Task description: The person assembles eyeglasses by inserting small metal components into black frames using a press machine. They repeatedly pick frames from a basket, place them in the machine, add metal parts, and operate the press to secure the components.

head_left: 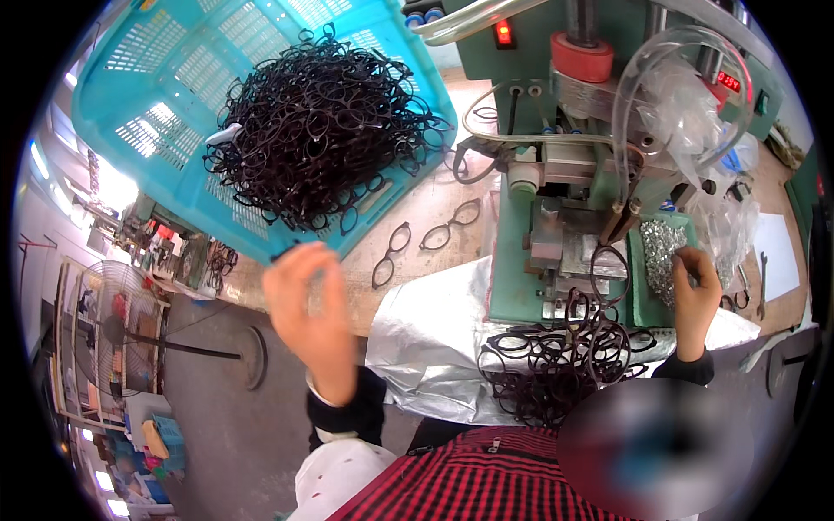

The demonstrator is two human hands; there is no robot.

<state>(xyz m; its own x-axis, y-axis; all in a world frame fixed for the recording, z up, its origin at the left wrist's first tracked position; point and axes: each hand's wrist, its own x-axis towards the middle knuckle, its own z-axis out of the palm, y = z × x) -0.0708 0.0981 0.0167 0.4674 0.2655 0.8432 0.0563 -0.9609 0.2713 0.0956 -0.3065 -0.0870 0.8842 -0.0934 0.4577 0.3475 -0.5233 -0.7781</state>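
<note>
My left hand [313,313] is in the air at the front edge of the turquoise basket [130,187], blurred by motion with its fingers bent. A small dark bit shows at its fingertips; whether it is held I cannot tell. Inside the basket is a big heap of dark eyeglass frames [321,130]. At the right, my right hand [698,291] has thumb and forefinger pinched together beside a green tray [638,291] of tiny shiny metal parts [662,252]. What the pinch holds is too small to make out. One eyeglass frame [610,273] stands at the machine's front.
A green press machine [512,300] with clear hoses fills the right side. More dark frames [556,378] are piled on silver foil [426,347] before it. Two loose frames [450,224] lie on the table. A wrench [763,286] and white paper [776,252] are far right.
</note>
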